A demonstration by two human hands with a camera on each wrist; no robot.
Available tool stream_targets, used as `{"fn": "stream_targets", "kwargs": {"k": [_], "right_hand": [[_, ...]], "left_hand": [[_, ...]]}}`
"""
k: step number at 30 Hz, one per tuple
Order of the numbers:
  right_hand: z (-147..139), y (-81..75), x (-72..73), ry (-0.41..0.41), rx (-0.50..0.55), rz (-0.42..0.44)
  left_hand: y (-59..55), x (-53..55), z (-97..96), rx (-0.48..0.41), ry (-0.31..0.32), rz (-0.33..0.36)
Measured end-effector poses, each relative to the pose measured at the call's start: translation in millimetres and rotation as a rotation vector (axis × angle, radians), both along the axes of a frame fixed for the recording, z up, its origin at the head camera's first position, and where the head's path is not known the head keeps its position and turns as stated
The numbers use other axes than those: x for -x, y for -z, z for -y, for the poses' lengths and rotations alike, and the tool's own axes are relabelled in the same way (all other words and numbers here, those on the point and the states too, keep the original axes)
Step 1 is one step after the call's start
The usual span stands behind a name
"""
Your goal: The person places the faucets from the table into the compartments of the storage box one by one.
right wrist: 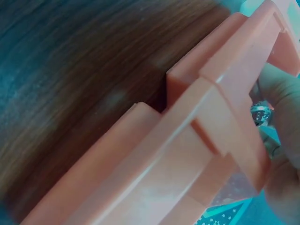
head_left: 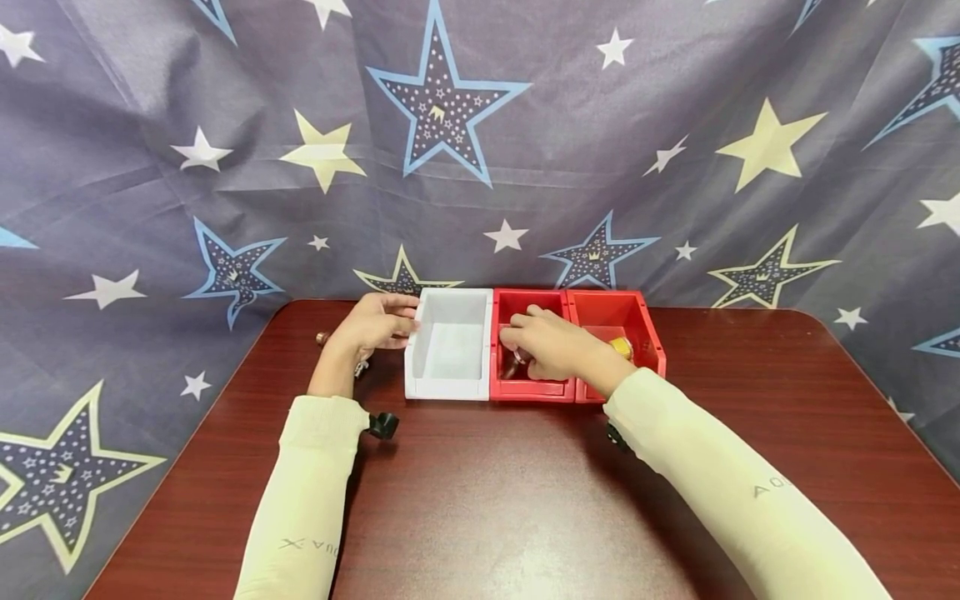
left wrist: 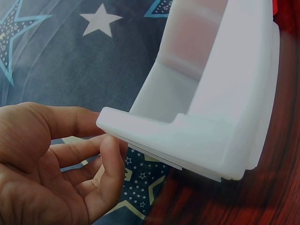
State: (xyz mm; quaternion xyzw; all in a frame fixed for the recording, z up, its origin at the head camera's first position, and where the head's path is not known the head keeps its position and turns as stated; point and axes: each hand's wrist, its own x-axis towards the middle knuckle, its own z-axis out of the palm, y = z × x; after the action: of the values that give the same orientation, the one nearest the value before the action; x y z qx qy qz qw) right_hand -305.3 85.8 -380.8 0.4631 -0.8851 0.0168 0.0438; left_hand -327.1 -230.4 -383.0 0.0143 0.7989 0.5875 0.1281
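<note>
My left hand [head_left: 378, 323] rests at the left side of a white bin [head_left: 450, 389]. In the left wrist view its fingers [left wrist: 77, 121] reach the corner of the bin's rim, some loosely bent. Reaching down into the middle red bin [head_left: 532, 391], my right hand [head_left: 551, 342] has its fingers bent over dark brown and shiny contents [head_left: 512, 367]. A small shiny metal piece [right wrist: 260, 113] shows beside the fingers in the right wrist view. The bin wall hides the fingertips there, so I cannot tell whether they grip anything.
Another red bin [head_left: 652, 350] adjoins on the right, with a yellow item [head_left: 621, 347] inside. Left of my left wrist lies a small brown object [head_left: 322, 338], and a silvery one [head_left: 362, 367] is close by. A star-patterned cloth [head_left: 510, 200] hangs behind the brown table [head_left: 480, 500].
</note>
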Motion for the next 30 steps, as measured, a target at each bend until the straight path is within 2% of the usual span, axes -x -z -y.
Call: {"fn": "stream_targets", "kwargs": {"k": [6,12,19,24,30], "right_hand": [[4.4,-0.1,-0.7,0.038,-0.033,0.001],[7.4,-1.1,0.7,0.028,-0.052,-0.004],[7.4,-4.3,0.3,0.061,-0.085,0.021],[7.9,-5.1,-0.3,0.061,-0.101,0.004],[7.3,-7.5,-3.1,0.108,-0.099,0.016]], "left_hand": [[-0.6,-0.1,0.1,0.009,-0.004,0.003],[-0.3,0.2,0.5,0.006,-0.003,0.004],[-0.2,0.8,0.2,-0.005,0.006,0.003],[-0.3,0.5,0.2,0.002,0.003,0.002],[-0.4,-0.2,0.5,0.005,-0.003,0.003]]}}
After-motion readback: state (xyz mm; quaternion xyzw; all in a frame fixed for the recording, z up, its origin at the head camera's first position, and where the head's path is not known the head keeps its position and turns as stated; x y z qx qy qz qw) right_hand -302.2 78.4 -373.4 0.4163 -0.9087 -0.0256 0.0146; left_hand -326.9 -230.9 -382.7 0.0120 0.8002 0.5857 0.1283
